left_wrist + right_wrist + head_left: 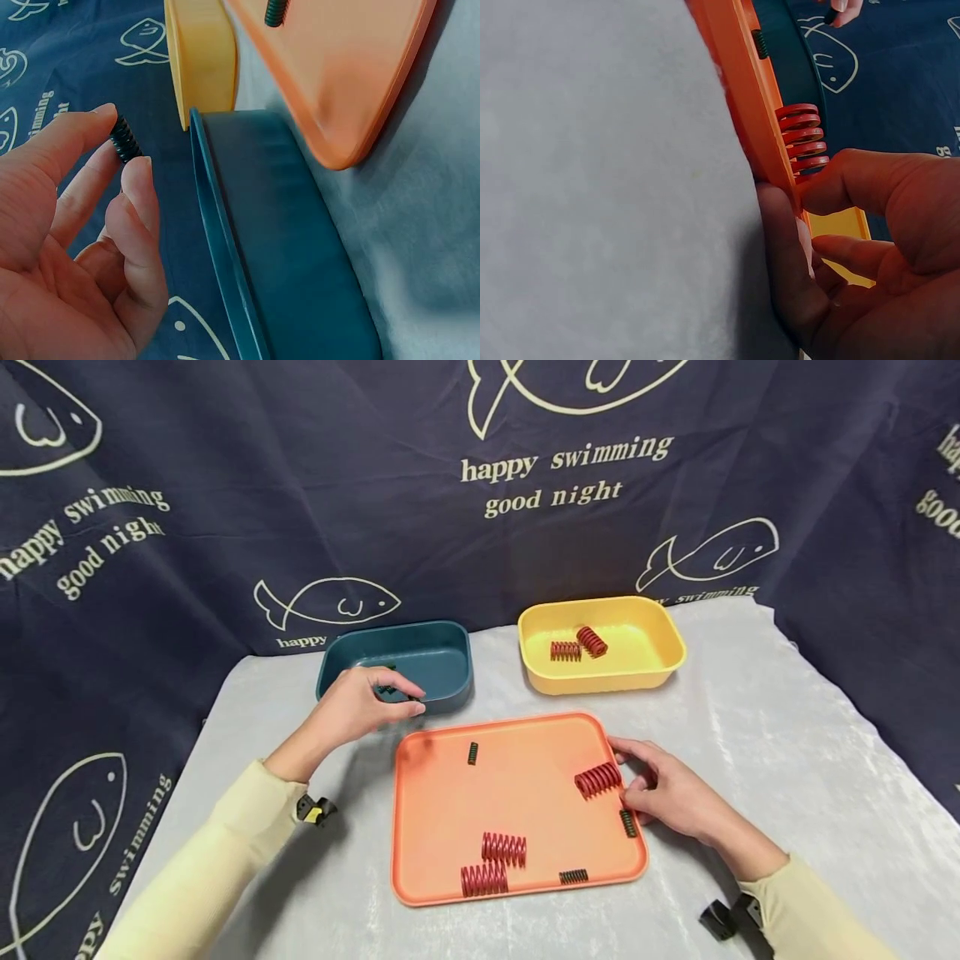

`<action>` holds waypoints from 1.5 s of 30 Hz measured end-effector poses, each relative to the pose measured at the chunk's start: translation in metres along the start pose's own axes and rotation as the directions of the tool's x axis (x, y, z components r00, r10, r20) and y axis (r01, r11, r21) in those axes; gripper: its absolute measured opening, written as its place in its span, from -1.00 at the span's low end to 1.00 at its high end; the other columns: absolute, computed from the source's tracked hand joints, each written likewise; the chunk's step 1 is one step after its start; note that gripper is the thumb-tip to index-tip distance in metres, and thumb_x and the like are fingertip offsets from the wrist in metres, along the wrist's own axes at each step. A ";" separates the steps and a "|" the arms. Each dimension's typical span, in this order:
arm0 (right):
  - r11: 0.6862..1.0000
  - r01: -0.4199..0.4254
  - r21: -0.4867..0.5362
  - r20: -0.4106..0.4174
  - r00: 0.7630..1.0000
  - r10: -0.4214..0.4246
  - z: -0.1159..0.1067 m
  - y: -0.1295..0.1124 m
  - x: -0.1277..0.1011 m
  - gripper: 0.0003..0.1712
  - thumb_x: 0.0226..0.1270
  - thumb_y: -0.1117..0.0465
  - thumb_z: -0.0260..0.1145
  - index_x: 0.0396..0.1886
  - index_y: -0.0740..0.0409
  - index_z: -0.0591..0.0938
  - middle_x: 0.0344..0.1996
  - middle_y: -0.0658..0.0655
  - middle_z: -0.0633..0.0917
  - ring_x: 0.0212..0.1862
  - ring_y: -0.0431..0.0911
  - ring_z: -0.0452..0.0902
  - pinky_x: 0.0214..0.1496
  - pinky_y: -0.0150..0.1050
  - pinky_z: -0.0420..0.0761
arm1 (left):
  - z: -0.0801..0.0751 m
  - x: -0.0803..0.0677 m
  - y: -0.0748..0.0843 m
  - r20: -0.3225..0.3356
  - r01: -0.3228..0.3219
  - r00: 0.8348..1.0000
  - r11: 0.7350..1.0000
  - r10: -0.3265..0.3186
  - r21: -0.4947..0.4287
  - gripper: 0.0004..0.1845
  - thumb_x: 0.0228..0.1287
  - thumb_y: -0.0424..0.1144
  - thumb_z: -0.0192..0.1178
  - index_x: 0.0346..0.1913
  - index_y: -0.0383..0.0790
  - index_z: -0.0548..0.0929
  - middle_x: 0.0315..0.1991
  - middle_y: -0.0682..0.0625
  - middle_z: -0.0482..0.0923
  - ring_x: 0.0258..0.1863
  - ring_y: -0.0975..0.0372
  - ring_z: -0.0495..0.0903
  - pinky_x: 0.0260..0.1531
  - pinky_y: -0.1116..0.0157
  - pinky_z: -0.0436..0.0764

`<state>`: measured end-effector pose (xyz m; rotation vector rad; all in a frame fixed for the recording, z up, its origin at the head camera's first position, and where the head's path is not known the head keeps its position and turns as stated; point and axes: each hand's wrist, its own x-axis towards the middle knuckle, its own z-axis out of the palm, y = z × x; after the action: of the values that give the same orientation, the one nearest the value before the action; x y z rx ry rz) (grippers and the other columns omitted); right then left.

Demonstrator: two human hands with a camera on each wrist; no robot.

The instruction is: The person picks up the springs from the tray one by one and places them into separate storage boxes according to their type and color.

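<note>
My left hand hovers over the front rim of the dark blue bin and pinches a small dark green spring between thumb and fingertips. My right hand rests at the right edge of the orange tray. Its thumb and index finger close on the end of a red spring that lies on the tray. In the right wrist view my thumb presses that red spring while the other fingers curl beside the tray rim.
Two more red springs and three small dark springs lie on the tray. A yellow bin at the back right holds two red springs. Grey cloth covers the table; a dark fish-print curtain hangs behind.
</note>
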<state>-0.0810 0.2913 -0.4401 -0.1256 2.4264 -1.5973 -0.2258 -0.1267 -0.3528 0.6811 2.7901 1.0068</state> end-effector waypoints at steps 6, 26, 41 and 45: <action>1.000 -0.001 0.010 -0.005 1.000 0.001 0.000 0.001 -0.001 -0.11 0.22 0.54 0.34 0.56 0.30 0.28 0.18 0.34 0.41 -0.36 -0.14 0.55 -0.48 -0.18 0.67 | -0.001 0.003 0.000 0.007 0.008 1.000 1.000 -0.007 -0.005 -0.78 0.12 -0.01 0.58 -0.16 0.11 0.88 -0.14 0.17 0.74 -0.59 0.22 0.59 -0.44 0.17 0.59; 1.000 0.008 0.023 0.005 1.000 -0.008 0.003 -0.002 0.002 -0.13 0.21 0.56 0.32 0.55 0.32 0.29 0.16 0.35 0.41 -0.39 -0.13 0.56 -0.48 -0.18 0.67 | -0.010 0.002 -0.003 0.007 0.066 0.998 0.998 -0.065 -0.019 -0.85 0.13 0.02 0.57 -0.23 0.26 0.85 -0.02 0.16 0.68 -0.57 0.15 0.64 -0.47 0.15 0.64; 1.000 0.001 0.020 0.012 1.000 -0.001 0.005 -0.002 0.002 -0.16 0.24 0.56 0.27 0.55 0.29 0.29 0.15 0.36 0.40 -0.37 -0.13 0.55 -0.45 -0.15 0.70 | -0.020 0.008 -0.004 0.024 0.082 0.996 0.995 -0.081 -0.062 -0.86 0.17 0.04 0.54 -0.20 0.26 0.84 -0.46 0.03 0.72 -0.53 0.08 0.65 -0.56 0.12 0.61; 1.000 0.011 0.014 0.007 1.000 -0.012 0.006 -0.001 0.002 -0.15 0.23 0.57 0.26 0.55 0.31 0.29 0.15 0.36 0.41 -0.35 -0.15 0.56 -0.45 -0.15 0.70 | -0.021 0.011 -0.005 0.021 0.074 0.997 0.995 -0.073 -0.061 -0.85 0.19 0.02 0.53 -0.18 0.22 0.85 -0.39 0.02 0.72 -0.52 0.07 0.65 -0.58 0.13 0.59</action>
<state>-0.0817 0.2849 -0.4421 -0.1427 2.4130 -1.6161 -0.2427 -0.1374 -0.3390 0.5734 2.7329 1.0625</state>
